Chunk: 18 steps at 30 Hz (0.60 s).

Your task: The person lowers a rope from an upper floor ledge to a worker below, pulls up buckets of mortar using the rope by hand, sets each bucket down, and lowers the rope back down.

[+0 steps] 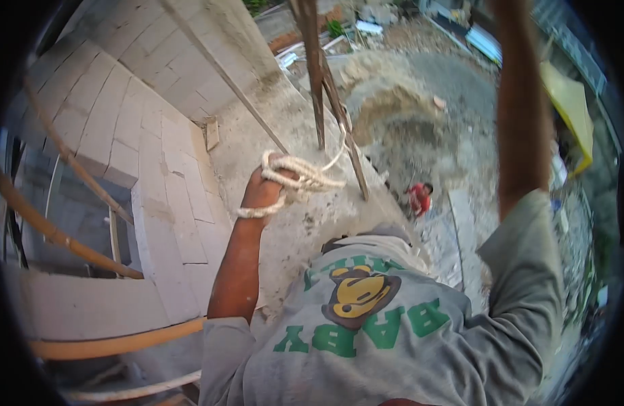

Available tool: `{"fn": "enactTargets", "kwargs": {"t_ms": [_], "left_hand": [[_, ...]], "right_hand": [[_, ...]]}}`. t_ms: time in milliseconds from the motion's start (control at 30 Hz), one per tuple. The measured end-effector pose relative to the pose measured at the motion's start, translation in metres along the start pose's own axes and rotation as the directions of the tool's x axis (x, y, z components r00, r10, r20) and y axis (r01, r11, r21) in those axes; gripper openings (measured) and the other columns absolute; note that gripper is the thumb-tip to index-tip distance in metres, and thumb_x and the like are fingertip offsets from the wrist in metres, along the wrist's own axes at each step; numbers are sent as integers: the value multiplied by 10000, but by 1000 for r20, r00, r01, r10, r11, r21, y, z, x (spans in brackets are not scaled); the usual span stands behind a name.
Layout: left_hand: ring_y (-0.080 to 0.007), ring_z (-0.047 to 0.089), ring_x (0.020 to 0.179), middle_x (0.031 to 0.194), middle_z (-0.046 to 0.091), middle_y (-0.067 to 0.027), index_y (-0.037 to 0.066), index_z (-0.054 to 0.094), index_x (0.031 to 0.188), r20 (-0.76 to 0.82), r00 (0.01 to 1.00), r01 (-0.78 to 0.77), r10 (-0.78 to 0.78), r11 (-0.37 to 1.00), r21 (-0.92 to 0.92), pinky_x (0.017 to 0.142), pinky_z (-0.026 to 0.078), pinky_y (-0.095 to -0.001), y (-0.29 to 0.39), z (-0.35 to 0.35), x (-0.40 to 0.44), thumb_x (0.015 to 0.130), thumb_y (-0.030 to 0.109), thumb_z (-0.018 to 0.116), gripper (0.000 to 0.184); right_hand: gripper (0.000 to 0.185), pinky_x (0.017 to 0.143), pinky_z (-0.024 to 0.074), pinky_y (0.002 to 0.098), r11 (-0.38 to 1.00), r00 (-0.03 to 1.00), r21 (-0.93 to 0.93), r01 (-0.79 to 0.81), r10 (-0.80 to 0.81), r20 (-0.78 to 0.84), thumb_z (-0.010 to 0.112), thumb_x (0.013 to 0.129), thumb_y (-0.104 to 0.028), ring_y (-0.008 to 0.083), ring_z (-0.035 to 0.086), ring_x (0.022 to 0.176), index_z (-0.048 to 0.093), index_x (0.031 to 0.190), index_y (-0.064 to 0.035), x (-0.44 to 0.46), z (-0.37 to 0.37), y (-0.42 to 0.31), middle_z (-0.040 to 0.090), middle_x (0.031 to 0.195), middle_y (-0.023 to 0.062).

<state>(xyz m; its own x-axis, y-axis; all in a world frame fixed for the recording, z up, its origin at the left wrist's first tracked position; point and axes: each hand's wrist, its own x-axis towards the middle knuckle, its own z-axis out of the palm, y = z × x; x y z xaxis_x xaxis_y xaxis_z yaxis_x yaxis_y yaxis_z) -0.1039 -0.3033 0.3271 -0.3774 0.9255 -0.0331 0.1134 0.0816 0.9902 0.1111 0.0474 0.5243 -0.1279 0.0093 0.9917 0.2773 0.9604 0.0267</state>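
Left hand (266, 187): fingers curled together, clamped on white rope (302, 173). Loops lie over the knuckles, one turn near the wrist; the rope sits above the concrete ledge (239, 153), a strand running up to the brown posts (313, 74). Thin rod (220, 73) ends close by the hand; contact unclear. Right arm (522, 115) raised, hand out of frame, grip cannot be told. Person in red (419, 198) well below, beyond the ledge.

Daylight falls on pale block walls (169, 183) beside a rough concrete ledge (244, 135). Below lies muddy, debris-strewn ground (454, 81).
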Motion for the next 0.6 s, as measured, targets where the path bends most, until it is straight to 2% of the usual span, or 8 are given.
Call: {"fn": "enactTargets", "kwargs": {"t_ms": [67, 100, 133, 200, 267, 333, 500, 600], "left_hand": [[-109, 517, 787, 854, 563, -20, 47, 573, 963, 31, 998, 59, -59, 998, -30, 717, 424, -257, 3, 15, 27, 845, 155, 565, 160], [-115, 522, 773, 828, 583, -33, 43, 593, 923, 58, 996, 72, -68, 996, -54, 701, 427, -265, 6, 24, 38, 851, 177, 571, 154], [-116, 525, 764, 818, 588, -37, 35, 600, 913, 48, 998, 35, -37, 998, 43, 693, 428, -269, 5, 35, 49, 853, 187, 571, 166], [-119, 531, 747, 799, 600, -47, 20, 613, 891, 55, 998, -39, 26, 966, 257, 676, 431, -276, 3, 49, 70, 857, 208, 572, 195], [-123, 550, 776, 838, 613, -65, -2, 613, 937, 76, 996, 22, -49, 948, 318, 688, 442, -271, -2, 65, 97, 870, 238, 563, 254], [-143, 575, 853, 941, 619, -83, -8, 589, 1038, 114, 954, 241, -279, 934, 265, 747, 453, -278, 0, 90, 110, 886, 253, 543, 305], [-89, 534, 732, 808, 594, -31, -8, 602, 956, 354, 895, 162, -271, 938, 308, 636, 440, -246, -22, 161, 141, 869, 166, 559, 200], [-84, 526, 720, 800, 592, -30, -9, 602, 950, 441, 827, 254, -347, 932, 257, 638, 437, -243, -49, 210, 160, 858, 149, 573, 185]], "right_hand": [[222, 560, 460, 271, 959, 954, 50, -280, 272, 124, 590, 834, -272, 129, 558, 614, 633, 796, -58, -140, 7, -7, 598, 673, 49], [207, 592, 448, 282, 627, 588, 28, -778, 713, 381, 571, 823, -250, 137, 556, 661, 624, 885, -60, -184, -1, -59, 613, 744, 65], [241, 602, 444, 349, 652, 588, -6, -758, 687, 427, 545, 817, -261, 246, 568, 622, 617, 872, -38, -252, 6, -66, 604, 707, 163], [208, 641, 451, 372, 356, 267, -51, -933, 780, 565, 545, 785, -208, 325, 581, 690, 621, 886, -44, -356, 5, -108, 613, 772, 177], [214, 691, 462, 390, 293, 142, -134, -947, 753, 642, 530, 763, -158, 354, 587, 737, 612, 903, -20, -403, -7, -147, 614, 811, 189], [260, 756, 455, 389, 187, 48, -149, -971, 764, 643, 532, 738, -130, 344, 583, 819, 592, 962, -12, -424, -17, -169, 604, 901, 195], [536, 946, 364, 381, 233, 131, -66, -970, 734, 666, 597, 669, -113, 329, 462, 1090, 480, 1190, -58, -450, -41, -142, 507, 1159, 182], [527, 958, 352, 392, 169, 40, -154, -973, 790, 612, 610, 676, -124, 340, 452, 1092, 493, 1187, -68, -470, -56, -113, 518, 1136, 189]]}}
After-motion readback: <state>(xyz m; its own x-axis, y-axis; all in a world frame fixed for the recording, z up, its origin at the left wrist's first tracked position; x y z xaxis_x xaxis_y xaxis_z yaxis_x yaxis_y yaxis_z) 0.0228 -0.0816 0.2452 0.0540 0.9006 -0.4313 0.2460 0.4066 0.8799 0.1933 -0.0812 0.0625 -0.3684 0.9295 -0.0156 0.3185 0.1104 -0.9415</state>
